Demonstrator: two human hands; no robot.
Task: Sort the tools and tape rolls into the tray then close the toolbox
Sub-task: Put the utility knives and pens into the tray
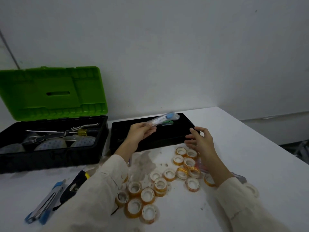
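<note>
A person lowers a packaged utility knife toward the black tray beside the open toolbox.

The green-lidded toolbox [53, 131] stands open at the table's [250, 164] rear left, the black tray [167, 138] just to its right. Loose tape rolls [160, 183] lie scattered along the near edge, with utility knives [45, 203] near the front left corner. The left hand [139, 133] pinches one end of a packaged utility knife [163, 119], which juts up and right beyond the fingers, above the tray's rear. It looks light and stiff, though its clear wrapper is probably slippery, so gripping mid-body would be steadier. The right hand [200, 139] rests spread and empty at the tray's near right corner.
</note>
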